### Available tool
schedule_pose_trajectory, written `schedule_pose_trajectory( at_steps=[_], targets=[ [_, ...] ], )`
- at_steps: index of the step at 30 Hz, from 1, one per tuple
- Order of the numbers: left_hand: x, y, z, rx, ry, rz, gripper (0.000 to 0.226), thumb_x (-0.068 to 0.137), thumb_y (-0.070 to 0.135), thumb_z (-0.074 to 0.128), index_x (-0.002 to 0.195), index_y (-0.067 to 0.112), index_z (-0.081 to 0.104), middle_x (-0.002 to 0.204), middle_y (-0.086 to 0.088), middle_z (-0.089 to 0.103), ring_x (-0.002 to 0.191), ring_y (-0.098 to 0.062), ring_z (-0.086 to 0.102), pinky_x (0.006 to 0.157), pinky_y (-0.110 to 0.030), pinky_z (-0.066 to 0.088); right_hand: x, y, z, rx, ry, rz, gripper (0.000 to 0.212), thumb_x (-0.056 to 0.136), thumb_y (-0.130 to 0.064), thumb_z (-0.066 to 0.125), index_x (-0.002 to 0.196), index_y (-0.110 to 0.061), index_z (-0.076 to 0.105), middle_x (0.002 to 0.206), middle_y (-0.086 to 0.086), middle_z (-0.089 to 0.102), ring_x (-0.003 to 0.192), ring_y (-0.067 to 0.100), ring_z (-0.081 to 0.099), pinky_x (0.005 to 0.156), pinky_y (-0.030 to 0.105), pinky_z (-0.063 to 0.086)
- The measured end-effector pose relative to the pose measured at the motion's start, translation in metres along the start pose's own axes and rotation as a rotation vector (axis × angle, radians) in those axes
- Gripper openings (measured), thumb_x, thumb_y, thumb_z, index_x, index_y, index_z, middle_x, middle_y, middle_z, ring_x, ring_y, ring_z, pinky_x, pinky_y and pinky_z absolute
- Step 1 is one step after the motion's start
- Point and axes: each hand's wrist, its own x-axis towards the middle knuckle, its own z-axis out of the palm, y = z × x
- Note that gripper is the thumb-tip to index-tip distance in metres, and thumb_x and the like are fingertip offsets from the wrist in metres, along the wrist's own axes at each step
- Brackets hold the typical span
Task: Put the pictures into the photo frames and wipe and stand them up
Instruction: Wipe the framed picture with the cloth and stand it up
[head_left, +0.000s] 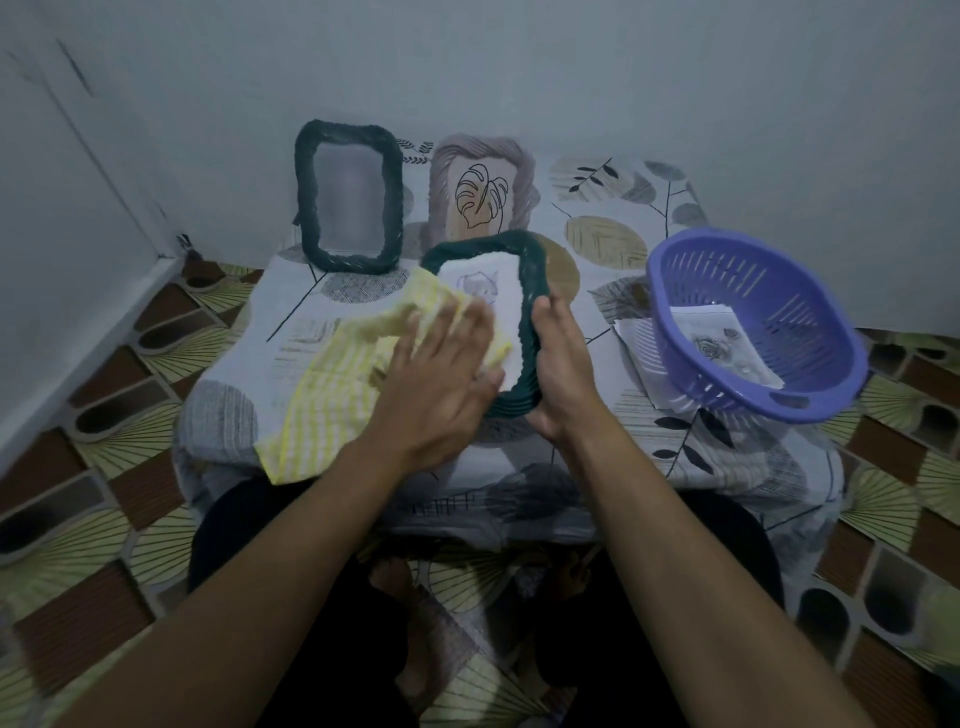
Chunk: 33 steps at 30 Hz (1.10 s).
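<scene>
A low table (597, 452) draped in leaf-printed fabric was set against a pale wall. At its middle, a dark green rope-textured rectangular photo frame (530, 270), a white picture inside, was gripped by its edge in the right hand (558, 364) and tilted up, seemingly to expose its front. A yellow-and-white checked cloth (332, 384) was pressed onto it by the flat, straight-fingered left hand (441, 384). Behind that frame, a matching green frame (304, 197) and a mauve ridged frame (441, 176) were stood upright. To its right, loose pictures (722, 348) were kept in a purple slotted plastic basket (769, 291).
</scene>
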Motion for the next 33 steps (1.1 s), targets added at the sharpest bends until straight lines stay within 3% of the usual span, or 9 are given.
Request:
schedule_pose_trajectory(
  at_steps=[4, 9, 13, 18, 22, 28, 31, 33],
  targets=[
    [0.028, -0.008, -0.018, -0.051, 0.016, -0.167, 0.075, 0.095, 0.060, -0.005, 0.157, 0.019, -0.010, 0.166, 0.002, -0.013, 0.152, -0.013, -0.016, 0.122, -0.047, -0.012, -0.009, 0.002, 0.010, -0.097, -0.072, 0.001, 0.028, 0.108, -0.016, 0.036, 0.134, -0.019, 0.048, 0.115, 0.004, 0.070, 0.104, 0.022, 0.067, 0.085, 0.034, 0.059],
    [0.006, 0.015, -0.006, -0.175, -0.047, 0.112, 0.068, 0.100, 0.053, -0.001, 0.157, 0.017, -0.006, 0.166, 0.000, -0.011, 0.152, -0.013, -0.016, 0.123, -0.044, -0.006, -0.002, -0.009, 0.000, -0.189, 0.012, -0.053, 0.035, 0.108, -0.015, 0.038, 0.142, -0.011, 0.045, 0.112, 0.002, 0.071, 0.101, 0.014, 0.068, 0.083, 0.029, 0.057],
    [-0.026, 0.006, 0.014, -0.159, -0.105, 0.255, 0.059, 0.104, 0.043, 0.009, 0.158, 0.023, 0.000, 0.167, 0.007, -0.003, 0.153, -0.014, -0.008, 0.123, -0.044, -0.002, -0.003, -0.013, -0.013, -0.215, 0.046, -0.087, 0.033, 0.108, -0.014, 0.037, 0.139, -0.010, 0.046, 0.111, 0.002, 0.071, 0.102, 0.019, 0.068, 0.090, 0.037, 0.056],
    [-0.009, -0.020, 0.003, -0.014, -0.098, 0.047, 0.058, 0.098, 0.056, -0.007, 0.153, 0.041, -0.013, 0.162, 0.018, -0.016, 0.150, -0.017, -0.023, 0.120, -0.055, -0.010, -0.010, -0.009, -0.016, -0.193, 0.014, -0.065, 0.028, 0.108, -0.014, 0.036, 0.132, -0.010, 0.050, 0.111, 0.006, 0.070, 0.097, 0.022, 0.067, 0.087, 0.043, 0.056],
    [0.024, -0.016, -0.018, -0.027, -0.052, -0.144, 0.063, 0.095, 0.058, -0.009, 0.155, 0.041, -0.013, 0.162, 0.015, -0.021, 0.148, -0.022, -0.029, 0.119, -0.052, -0.017, -0.015, -0.002, -0.009, -0.184, -0.018, -0.038, 0.027, 0.108, -0.013, 0.037, 0.129, -0.012, 0.053, 0.110, 0.006, 0.071, 0.097, 0.020, 0.068, 0.086, 0.039, 0.057],
    [0.006, 0.023, -0.011, -0.056, -0.098, 0.147, 0.062, 0.099, 0.051, -0.005, 0.157, 0.028, -0.013, 0.164, 0.009, -0.019, 0.149, -0.016, -0.025, 0.122, -0.047, -0.012, -0.009, -0.019, -0.010, -0.184, 0.022, -0.096, 0.027, 0.108, -0.014, 0.038, 0.130, -0.011, 0.053, 0.108, 0.001, 0.072, 0.099, 0.015, 0.069, 0.085, 0.033, 0.056],
    [-0.011, 0.017, 0.002, -0.228, -0.145, 0.269, 0.056, 0.103, 0.042, 0.004, 0.157, 0.029, 0.003, 0.165, 0.012, -0.003, 0.152, -0.011, -0.014, 0.123, -0.039, -0.012, -0.005, -0.030, -0.017, -0.198, 0.077, -0.143, 0.024, 0.107, -0.013, 0.038, 0.126, -0.013, 0.053, 0.106, 0.002, 0.071, 0.094, 0.016, 0.068, 0.082, 0.032, 0.057],
    [-0.014, 0.008, 0.001, -0.451, -0.070, 0.231, 0.054, 0.105, 0.036, 0.013, 0.150, 0.021, 0.039, 0.158, 0.012, 0.028, 0.151, -0.006, 0.011, 0.124, -0.032, 0.004, -0.003, -0.032, -0.021, -0.215, 0.103, -0.159, 0.023, 0.107, -0.013, 0.038, 0.125, -0.012, 0.052, 0.105, 0.001, 0.070, 0.093, 0.015, 0.067, 0.079, 0.032, 0.057]
  ],
)
